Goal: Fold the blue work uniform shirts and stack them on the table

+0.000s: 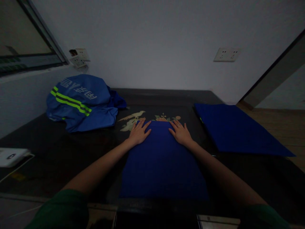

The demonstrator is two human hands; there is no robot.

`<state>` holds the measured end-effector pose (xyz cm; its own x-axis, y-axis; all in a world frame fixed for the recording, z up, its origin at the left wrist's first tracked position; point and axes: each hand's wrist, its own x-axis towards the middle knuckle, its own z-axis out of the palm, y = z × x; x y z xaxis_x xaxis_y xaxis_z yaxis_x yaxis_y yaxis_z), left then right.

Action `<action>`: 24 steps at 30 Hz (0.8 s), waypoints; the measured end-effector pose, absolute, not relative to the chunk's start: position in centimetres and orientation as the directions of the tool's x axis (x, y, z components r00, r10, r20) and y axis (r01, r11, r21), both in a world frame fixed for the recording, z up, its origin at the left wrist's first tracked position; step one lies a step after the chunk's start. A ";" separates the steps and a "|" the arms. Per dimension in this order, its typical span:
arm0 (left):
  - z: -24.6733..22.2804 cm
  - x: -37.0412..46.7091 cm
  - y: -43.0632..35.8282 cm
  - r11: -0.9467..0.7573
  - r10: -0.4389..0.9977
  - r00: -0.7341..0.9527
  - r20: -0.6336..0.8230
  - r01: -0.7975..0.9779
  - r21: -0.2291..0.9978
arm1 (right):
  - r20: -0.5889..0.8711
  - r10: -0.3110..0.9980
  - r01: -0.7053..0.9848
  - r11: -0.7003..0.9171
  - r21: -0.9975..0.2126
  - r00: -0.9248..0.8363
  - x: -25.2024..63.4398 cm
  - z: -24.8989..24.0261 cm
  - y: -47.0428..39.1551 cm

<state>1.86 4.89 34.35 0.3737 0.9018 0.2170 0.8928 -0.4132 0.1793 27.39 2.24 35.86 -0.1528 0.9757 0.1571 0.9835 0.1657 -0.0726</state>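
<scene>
A blue piece of folded cloth (164,162) lies flat on the dark table in front of me, its narrower end pointing away. My left hand (139,132) rests palm down on its far left corner, fingers spread. Mirroring it, my right hand (181,132) lies flat on the far right corner with the fingers apart. Neither hand grips anything. Just beyond the fingertips, a printed flower pattern (162,117) shows on the tabletop.
Left of the cloth sits a crumpled blue garment (78,101) with yellow-green stripes. Another flat blue cloth (238,130) lies at the right, reaching the table's edge. A white device (13,157) with a cable is at the far left. Wall sockets (227,54) are behind.
</scene>
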 end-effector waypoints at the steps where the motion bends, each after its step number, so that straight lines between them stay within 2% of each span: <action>1: 34.8 1.9 4.4 -0.426 0.891 0.383 0.245 0.891 0.155 | 0.188 0.969 0.983 0.172 -0.060 -0.159 27.3 36.2 1.9; 3: 36.0 1.9 2.4 -0.485 0.854 0.439 0.277 0.866 0.124 | 0.259 0.946 0.976 0.212 -0.048 -0.192 27.1 37.0 0.4; 6: 38.0 1.5 -2.9 -0.650 0.759 0.615 0.212 0.735 0.195 | 0.295 0.894 0.919 0.381 -0.106 -0.337 26.6 37.9 -4.1; 9: 39.0 1.0 -8.5 -0.778 0.613 0.782 0.115 0.571 0.262 | 0.241 0.815 0.804 0.570 -0.170 -0.527 26.1 37.6 -9.5; 11: 38.5 0.6 -10.6 -0.796 0.583 0.809 0.074 0.550 0.251 | 0.177 0.788 0.772 0.614 -0.166 -0.590 25.9 36.7 -12.2; 14: 36.7 0.2 -11.2 -0.775 0.614 0.788 0.047 0.592 0.221 | 0.111 0.794 0.788 0.607 -0.101 -0.597 26.1 35.0 -13.8; 20: 34.2 -0.8 -10.4 -0.717 0.696 0.710 0.108 0.683 0.139 | 0.229 0.817 0.842 0.539 0.020 -0.529 27.7 33.2 -13.7; 24: 34.0 -1.7 -10.9 -0.668 0.744 0.656 0.128 0.737 0.104 | 0.246 0.848 0.880 0.472 0.058 -0.470 29.0 33.0 -14.1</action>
<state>-1.72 -10.93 33.97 0.6557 0.7441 0.1276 0.7372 -0.6675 0.1044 29.01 -14.13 32.97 -0.4703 0.8476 0.2457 0.8799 0.4716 0.0576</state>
